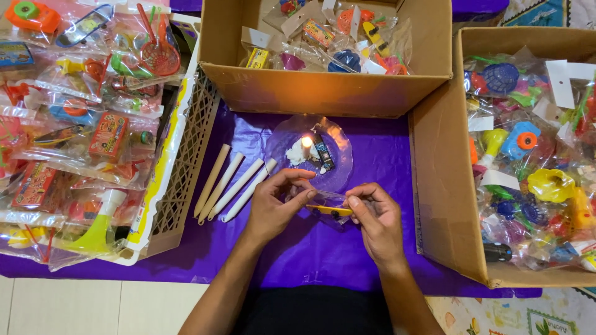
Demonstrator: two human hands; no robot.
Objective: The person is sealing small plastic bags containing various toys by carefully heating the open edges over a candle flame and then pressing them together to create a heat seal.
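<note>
— So, what do we have between our hands?

— We hold a small clear bag (329, 208) with a yellow toy (329, 211) inside. Our left hand (276, 208) pinches the bag's upper left edge between thumb and forefinger, the other fingers curled. Our right hand (375, 217) pinches the right end, forefinger on top. The bag hangs just above the purple cloth (298, 248), spanning the gap between both hands.

— And beyond our fingertips?

— Just past them sits a clear plate (338, 152) with a short lit candle (306, 147) in a lump of wax and a small dark thing beside it. The bag's top edge lies near the plate's rim; we cannot tell whether they touch.

— To the left of our left hand?

— Four pale sticks (233, 183) lie slanted side by side, the nearest end just beside our thumb. Farther left stands a lattice basket (186, 161) heaped with bagged toys.

— And on the right?

— A cardboard box (441, 186) of bagged toys stands close to our right hand, and another box (323, 93) stands beyond the plate.
</note>
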